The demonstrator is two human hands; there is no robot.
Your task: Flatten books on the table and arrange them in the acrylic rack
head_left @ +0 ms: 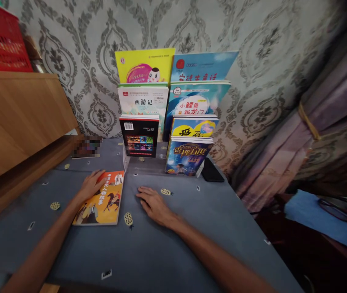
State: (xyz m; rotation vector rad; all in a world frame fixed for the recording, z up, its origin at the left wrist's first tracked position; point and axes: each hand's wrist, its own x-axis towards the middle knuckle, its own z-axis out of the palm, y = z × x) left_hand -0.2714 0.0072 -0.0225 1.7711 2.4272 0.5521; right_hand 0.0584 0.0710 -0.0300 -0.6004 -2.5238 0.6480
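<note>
My left hand point(91, 186) rests on the upper left part of an orange paperback book point(108, 203), its fingers stretched over the cover. The book lies flat on the table, front cover up, with a horse and rider and white lettering. To the right of it, my right hand point(155, 206) lies on the tablecloth point(143, 256), fingers loosely bent and apart, holding nothing. Beyond both hands stands a clear stepped book rack point(144, 166). A black book point(141, 138) leans in its left front, and a blue book point(188, 158) in its right front.
More books, among them a yellow one point(144, 65) and a teal one point(198, 97), rise in tiers behind. A black phone point(212, 171) lies right of the rack. A wooden cabinet point(17, 122) with a red basket point(1, 38) borders the left; a curtain point(286, 150) hangs right.
</note>
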